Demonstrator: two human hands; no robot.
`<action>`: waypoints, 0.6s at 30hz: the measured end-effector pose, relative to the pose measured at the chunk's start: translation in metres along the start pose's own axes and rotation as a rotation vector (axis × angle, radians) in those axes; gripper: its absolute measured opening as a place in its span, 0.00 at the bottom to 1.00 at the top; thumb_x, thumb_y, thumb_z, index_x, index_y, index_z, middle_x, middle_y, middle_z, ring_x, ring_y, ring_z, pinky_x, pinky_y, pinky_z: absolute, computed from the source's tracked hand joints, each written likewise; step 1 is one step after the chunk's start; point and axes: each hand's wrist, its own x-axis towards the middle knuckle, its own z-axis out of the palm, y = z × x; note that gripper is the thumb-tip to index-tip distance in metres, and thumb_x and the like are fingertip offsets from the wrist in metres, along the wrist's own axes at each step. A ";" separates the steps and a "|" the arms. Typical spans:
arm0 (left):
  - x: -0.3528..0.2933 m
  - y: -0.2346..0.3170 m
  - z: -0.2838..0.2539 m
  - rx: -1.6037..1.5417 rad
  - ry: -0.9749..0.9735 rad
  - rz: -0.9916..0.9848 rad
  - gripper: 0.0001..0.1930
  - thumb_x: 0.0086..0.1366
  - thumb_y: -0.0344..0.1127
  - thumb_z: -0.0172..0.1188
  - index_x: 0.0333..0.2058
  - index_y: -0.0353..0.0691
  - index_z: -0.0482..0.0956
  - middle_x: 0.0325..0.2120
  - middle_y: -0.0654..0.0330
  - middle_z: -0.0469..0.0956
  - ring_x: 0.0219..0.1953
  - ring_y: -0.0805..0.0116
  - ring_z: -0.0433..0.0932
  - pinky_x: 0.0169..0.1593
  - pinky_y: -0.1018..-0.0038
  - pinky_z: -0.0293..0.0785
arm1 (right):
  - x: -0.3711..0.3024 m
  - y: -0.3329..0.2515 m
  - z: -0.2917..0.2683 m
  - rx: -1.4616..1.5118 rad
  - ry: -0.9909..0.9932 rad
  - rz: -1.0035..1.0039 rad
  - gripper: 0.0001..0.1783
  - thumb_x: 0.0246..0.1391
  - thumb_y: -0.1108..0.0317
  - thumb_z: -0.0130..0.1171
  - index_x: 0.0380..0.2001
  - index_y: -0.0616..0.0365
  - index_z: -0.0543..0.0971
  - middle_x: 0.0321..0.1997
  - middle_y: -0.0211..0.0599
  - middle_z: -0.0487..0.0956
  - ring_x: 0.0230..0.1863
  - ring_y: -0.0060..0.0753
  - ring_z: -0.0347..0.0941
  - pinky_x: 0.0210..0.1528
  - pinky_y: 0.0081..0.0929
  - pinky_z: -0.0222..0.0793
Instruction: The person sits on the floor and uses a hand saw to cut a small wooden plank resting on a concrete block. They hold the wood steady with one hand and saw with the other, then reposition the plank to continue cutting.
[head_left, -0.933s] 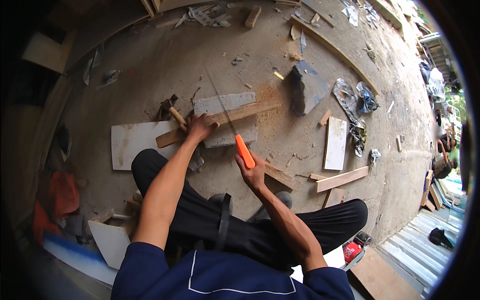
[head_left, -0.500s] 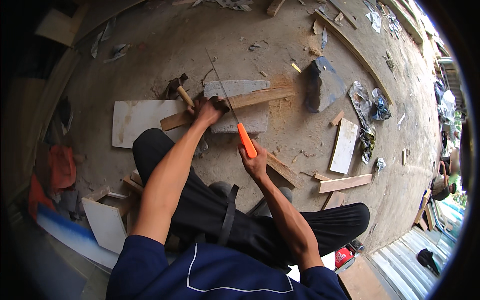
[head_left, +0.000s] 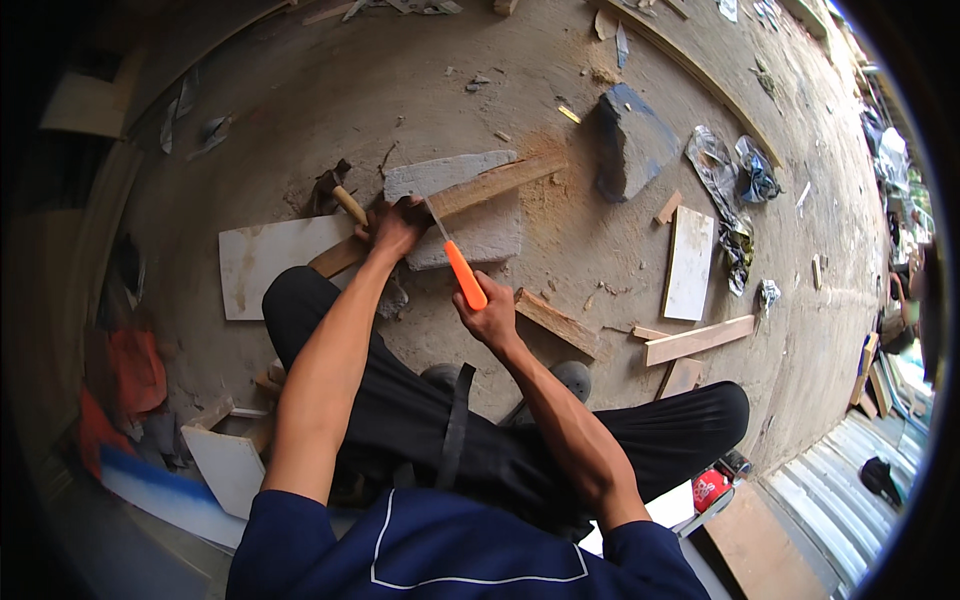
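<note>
My right hand (head_left: 490, 308) is closed round the orange handle (head_left: 466, 275) of a handsaw. Its thin blade (head_left: 438, 218) lies across a rough wooden strip (head_left: 505, 185), close to the fingers of my left hand. My left hand (head_left: 400, 225) grips that strip and presses it down on a grey concrete block (head_left: 470, 242). The strip slants up to the right, its near end reaching over a white board (head_left: 285, 262). Just left of my left hand, a hammer (head_left: 348, 203) with a wooden handle lies on the ground. Beyond the strip, the saw's far end cannot be made out.
Sawdust (head_left: 550, 215) covers the ground right of the block, near a bluish stone chunk (head_left: 632, 145). Further right lie a white panel (head_left: 690, 263), a wooden slat (head_left: 700, 340) and crumpled plastic (head_left: 712, 165). A wood offcut (head_left: 556, 325) sits beside my right forearm.
The whole view has shifted slightly. The saw's blade, which stuck out well past the strip, no longer shows beyond it. My left hand still holds the strip in place.
</note>
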 end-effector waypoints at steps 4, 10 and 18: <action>0.005 0.008 0.008 -0.098 -0.030 0.152 0.31 0.63 0.61 0.38 0.47 0.41 0.76 0.45 0.40 0.74 0.51 0.36 0.68 0.57 0.47 0.57 | 0.004 0.004 -0.004 -0.015 0.006 0.021 0.11 0.41 0.68 0.63 0.30 0.61 0.75 0.22 0.50 0.74 0.25 0.56 0.72 0.27 0.36 0.68; -0.012 0.039 -0.022 -0.208 -0.077 -0.259 0.35 0.60 0.69 0.37 0.50 0.50 0.76 0.51 0.41 0.69 0.58 0.37 0.59 0.58 0.35 0.36 | -0.013 0.003 -0.005 0.018 -0.005 0.070 0.08 0.43 0.69 0.62 0.27 0.60 0.75 0.21 0.49 0.74 0.24 0.53 0.73 0.27 0.36 0.68; -0.029 0.062 -0.043 -0.170 -0.040 -0.376 0.30 0.48 0.59 0.62 0.51 0.64 0.71 0.55 0.52 0.62 0.61 0.52 0.52 0.62 0.42 0.29 | -0.073 -0.031 -0.057 -0.102 -0.117 0.221 0.07 0.43 0.70 0.61 0.25 0.62 0.75 0.19 0.46 0.72 0.20 0.46 0.72 0.26 0.31 0.67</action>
